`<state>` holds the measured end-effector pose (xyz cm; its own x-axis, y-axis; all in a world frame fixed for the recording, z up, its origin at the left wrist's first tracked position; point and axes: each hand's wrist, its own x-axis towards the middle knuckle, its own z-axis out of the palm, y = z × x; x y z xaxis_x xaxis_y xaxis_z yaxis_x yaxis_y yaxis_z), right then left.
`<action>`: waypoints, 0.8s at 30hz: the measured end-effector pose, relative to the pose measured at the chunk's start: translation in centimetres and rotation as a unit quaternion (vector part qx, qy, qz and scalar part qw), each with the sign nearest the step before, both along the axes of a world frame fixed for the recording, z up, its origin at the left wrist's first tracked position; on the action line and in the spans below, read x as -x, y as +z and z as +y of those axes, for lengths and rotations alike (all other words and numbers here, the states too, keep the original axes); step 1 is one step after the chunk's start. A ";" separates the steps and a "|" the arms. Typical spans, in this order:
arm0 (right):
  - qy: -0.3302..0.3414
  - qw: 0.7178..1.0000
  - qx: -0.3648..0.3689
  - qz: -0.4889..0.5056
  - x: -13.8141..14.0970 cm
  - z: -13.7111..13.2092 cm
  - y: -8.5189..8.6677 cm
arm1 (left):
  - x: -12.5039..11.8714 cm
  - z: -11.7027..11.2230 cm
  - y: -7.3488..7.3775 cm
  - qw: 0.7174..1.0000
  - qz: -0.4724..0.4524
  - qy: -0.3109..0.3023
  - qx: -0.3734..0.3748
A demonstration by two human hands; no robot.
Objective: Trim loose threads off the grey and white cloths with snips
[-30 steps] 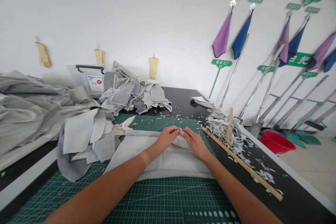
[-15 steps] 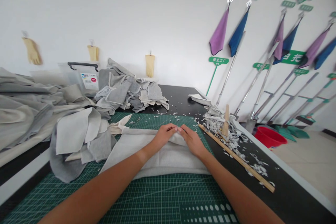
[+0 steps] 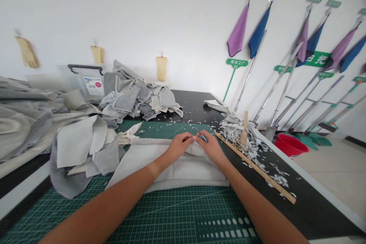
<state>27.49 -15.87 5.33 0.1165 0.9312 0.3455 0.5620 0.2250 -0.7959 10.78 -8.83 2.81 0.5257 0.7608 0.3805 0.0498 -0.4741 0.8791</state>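
A light grey piece of cloth [image 3: 183, 171] lies across the green cutting mat [image 3: 160, 213], its far edge rolled or folded over. At that edge my left hand [image 3: 180, 144] pinches the cloth between thumb and fingers. My right hand [image 3: 211, 148] is closed close beside it, fingertips nearly touching the left. Out of the right hand sticks a slim blue tool [image 3: 203, 137] with a thin dark metal tip; its exact kind is too small to make out. The right thumb is also at the cloth's edge.
Cut grey cloth pieces [image 3: 76, 141] lie at the left, with a larger heap [image 3: 128, 97] behind, near a clear plastic box [image 3: 93, 84]. A wooden strip [image 3: 257, 167] and shredded scraps [image 3: 233, 131] lie at the right. A red bucket [image 3: 291, 145] stands on the floor beyond the table.
The blue tool now shows in my right hand; it was not visible before. Both hands stay at the cloth's far edge. The view has shifted slightly.
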 end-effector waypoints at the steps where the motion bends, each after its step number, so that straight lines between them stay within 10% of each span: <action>1: 0.000 1.000 0.002 -0.005 -0.1 0.0 0.0 | 0.0 -0.1 0.1 1.000 0.003 0.000 -0.006; 17: -0.003 0.999 0.031 -0.033 -1.9 0.9 0.3 | 0.4 0.1 0.8 0.996 0.082 0.013 -0.044; 24: -0.129 0.990 -0.041 -0.051 -3.6 0.5 1.9 | 1.9 -0.6 3.8 0.927 0.272 0.125 -0.225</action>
